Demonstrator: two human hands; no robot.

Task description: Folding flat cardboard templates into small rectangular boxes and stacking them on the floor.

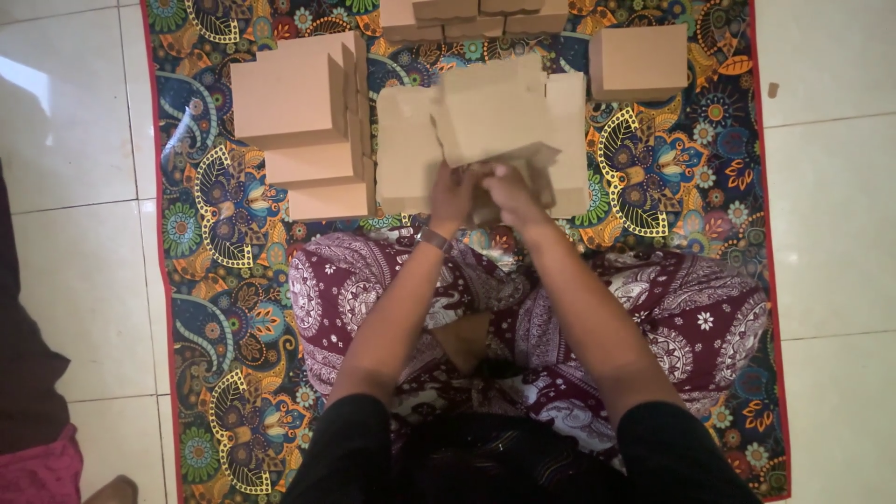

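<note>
I sit cross-legged on a patterned mat (215,308). My left hand (455,194) and my right hand (511,193) are close together, both gripping the near edge of a partly folded brown cardboard box blank (490,112). The blank is raised above a stack of flat cardboard blanks (406,149) lying in front of my knees. My fingers are curled into the folded flaps, and the fingertips are hidden by the cardboard. A band sits on my left wrist (432,239).
Several assembled cardboard boxes are stacked at the left (294,93), more at the top (448,19), and one at the right (639,61). A small cardboard piece (464,338) lies on my lap. White floor tiles surround the mat. Another person's clothing (28,392) shows at the left edge.
</note>
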